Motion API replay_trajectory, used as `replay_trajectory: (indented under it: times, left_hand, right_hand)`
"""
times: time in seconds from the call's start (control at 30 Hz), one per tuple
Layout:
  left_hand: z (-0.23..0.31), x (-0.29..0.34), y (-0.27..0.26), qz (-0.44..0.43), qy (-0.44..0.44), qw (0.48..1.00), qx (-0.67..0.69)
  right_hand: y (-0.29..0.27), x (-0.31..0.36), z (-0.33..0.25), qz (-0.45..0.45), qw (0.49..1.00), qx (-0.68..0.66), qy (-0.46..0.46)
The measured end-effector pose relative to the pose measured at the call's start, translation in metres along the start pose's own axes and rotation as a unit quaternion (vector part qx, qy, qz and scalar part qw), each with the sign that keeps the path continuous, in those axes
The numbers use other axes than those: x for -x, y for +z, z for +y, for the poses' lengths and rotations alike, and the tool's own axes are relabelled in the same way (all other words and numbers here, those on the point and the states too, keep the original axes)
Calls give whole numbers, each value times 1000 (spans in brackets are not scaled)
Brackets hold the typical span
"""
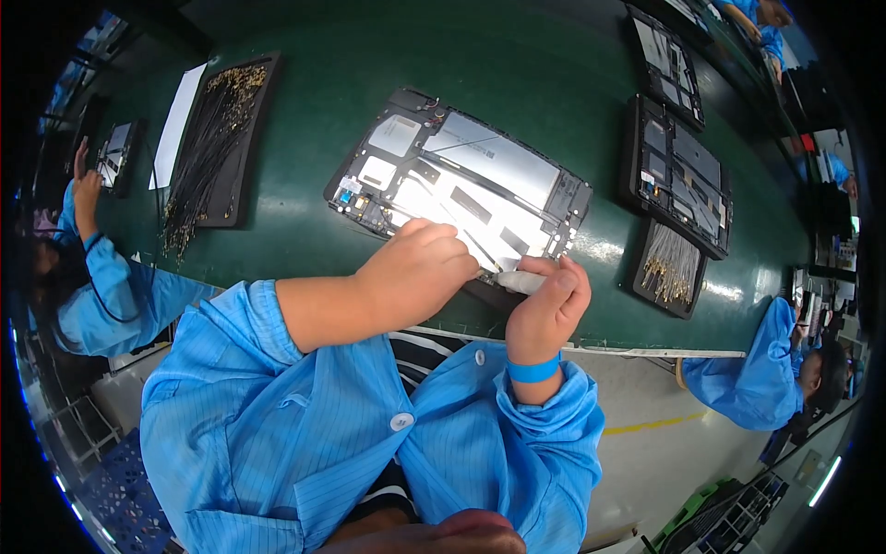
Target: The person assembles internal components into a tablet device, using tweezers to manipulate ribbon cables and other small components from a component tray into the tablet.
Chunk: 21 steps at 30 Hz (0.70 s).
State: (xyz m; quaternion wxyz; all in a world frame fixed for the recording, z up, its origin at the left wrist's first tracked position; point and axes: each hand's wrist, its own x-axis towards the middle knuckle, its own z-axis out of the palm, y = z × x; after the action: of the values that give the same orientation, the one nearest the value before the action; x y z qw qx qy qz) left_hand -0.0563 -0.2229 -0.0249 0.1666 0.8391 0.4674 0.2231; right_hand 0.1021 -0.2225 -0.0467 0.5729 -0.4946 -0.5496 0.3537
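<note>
An opened tablet-like device (517, 166) lies slanted on the green table in front of me, with silvery battery panels, black frame parts and small connectors exposed. My left hand (420, 272) is closed over its near edge, the fingers curled and their tips hidden. Close beside it, my right hand (549, 305) pinches at the same near edge, a blue band on its wrist. A whitish piece (520, 282) shows at the right fingertips; whether it is a tool or a finger cover is unclear. A thin dark line (482, 247) runs over the bright panel toward those fingers.
At left, a dark tray (242, 157) holds many black cables with gold ends, beside a white sheet (177, 125). To the right stand more opened devices (678, 175) and a tray of pale cables (672, 263). Co-workers in blue sit on both sides.
</note>
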Motion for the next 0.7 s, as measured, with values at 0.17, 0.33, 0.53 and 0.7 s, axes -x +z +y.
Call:
replay_trajectory:
  times: [0.17,0.33,0.53,0.7]
  left_hand:
    - [1,1,1,2,-2,1000,-4]
    - [3,-2,2,3,-2,1000,5]
    - [0,0,-2,0,3,1000,6]
    - [3,-9,0,28,23,999,-17]
  right_hand:
    - [1,-2,-4,-8,1000,-3,-5]
    - [-4,-5,-5,-43,997,33,-58]
    - [8,-32,-40,-217,954,188,-86]
    - [18,-36,-20,-163,965,153,-134]
